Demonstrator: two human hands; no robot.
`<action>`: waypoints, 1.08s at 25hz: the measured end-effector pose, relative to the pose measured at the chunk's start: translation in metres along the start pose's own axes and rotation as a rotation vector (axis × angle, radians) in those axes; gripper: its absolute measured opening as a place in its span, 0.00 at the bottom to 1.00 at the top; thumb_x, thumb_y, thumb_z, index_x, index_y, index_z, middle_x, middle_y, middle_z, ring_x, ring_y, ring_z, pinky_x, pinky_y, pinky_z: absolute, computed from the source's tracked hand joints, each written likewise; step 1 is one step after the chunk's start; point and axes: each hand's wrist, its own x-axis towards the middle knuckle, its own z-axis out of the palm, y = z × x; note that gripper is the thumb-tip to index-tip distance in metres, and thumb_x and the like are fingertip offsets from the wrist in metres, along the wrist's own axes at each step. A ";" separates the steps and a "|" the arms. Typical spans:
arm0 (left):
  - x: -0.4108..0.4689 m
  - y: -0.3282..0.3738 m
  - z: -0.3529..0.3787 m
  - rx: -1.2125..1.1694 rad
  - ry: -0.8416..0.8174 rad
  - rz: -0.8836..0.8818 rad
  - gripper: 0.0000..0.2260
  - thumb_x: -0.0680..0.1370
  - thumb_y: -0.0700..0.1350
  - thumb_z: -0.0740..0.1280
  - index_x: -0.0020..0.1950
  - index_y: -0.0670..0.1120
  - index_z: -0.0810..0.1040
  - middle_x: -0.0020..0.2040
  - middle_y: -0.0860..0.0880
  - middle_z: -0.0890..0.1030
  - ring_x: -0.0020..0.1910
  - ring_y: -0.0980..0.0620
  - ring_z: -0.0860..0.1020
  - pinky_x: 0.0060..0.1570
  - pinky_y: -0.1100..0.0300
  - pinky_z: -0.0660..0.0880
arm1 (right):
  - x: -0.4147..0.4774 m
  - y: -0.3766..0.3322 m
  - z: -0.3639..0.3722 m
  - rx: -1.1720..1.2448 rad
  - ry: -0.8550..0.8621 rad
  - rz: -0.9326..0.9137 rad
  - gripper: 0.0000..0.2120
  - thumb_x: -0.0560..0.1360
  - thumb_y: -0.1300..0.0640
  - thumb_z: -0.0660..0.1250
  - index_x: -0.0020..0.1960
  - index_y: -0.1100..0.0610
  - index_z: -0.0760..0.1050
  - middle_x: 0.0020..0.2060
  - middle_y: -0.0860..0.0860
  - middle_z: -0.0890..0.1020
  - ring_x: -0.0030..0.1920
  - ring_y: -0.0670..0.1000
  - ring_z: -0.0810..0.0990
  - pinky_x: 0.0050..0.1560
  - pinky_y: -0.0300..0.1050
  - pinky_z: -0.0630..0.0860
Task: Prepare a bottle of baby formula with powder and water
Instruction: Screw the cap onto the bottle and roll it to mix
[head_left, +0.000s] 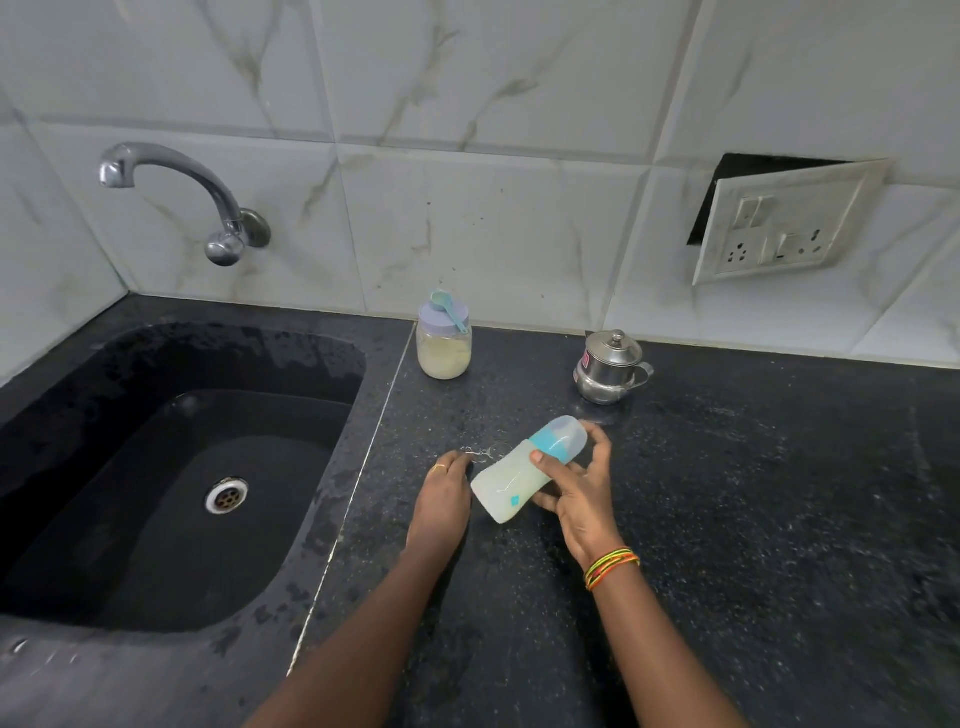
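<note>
A baby bottle (511, 480) with a blue collar and a clear cap is tilted over the black counter (753, 519), cap pointing away to the right. My right hand (576, 493) grips it around the middle, thumb on top. My left hand (444, 499) rests palm down beside the bottle's base, fingers bent, holding nothing that I can see. Behind them stands the powder jar (444, 345), with pale powder inside, a lilac lid, and a teal scoop (448, 307) lying on the lid. A small lidded steel jug (609, 369) stands to the jar's right.
A black sink (171, 483) with a drain fills the left, under a chrome wall tap (176, 192). A few water drops lie on the counter just beyond my left hand. A loose socket plate (779, 228) hangs on the tiled wall at right.
</note>
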 end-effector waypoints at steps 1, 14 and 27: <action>0.001 0.000 0.000 -0.003 -0.002 -0.002 0.18 0.80 0.38 0.56 0.70 0.43 0.67 0.70 0.46 0.69 0.67 0.48 0.69 0.67 0.54 0.68 | 0.000 0.000 0.000 0.016 0.017 -0.007 0.29 0.72 0.68 0.68 0.64 0.45 0.61 0.49 0.51 0.78 0.51 0.53 0.80 0.53 0.62 0.78; -0.006 0.007 -0.009 -0.141 0.004 0.009 0.14 0.79 0.42 0.61 0.65 0.45 0.72 0.60 0.47 0.75 0.56 0.50 0.76 0.55 0.51 0.77 | 0.000 -0.023 0.010 -0.056 -0.210 -0.139 0.31 0.69 0.73 0.68 0.59 0.42 0.67 0.47 0.53 0.82 0.46 0.53 0.83 0.43 0.55 0.80; -0.001 0.001 -0.002 -0.025 -0.011 0.016 0.18 0.79 0.37 0.55 0.70 0.42 0.68 0.70 0.46 0.69 0.66 0.48 0.69 0.67 0.54 0.68 | 0.011 -0.050 0.018 0.183 -0.141 -0.239 0.30 0.71 0.75 0.65 0.59 0.43 0.67 0.55 0.53 0.75 0.52 0.54 0.80 0.38 0.48 0.83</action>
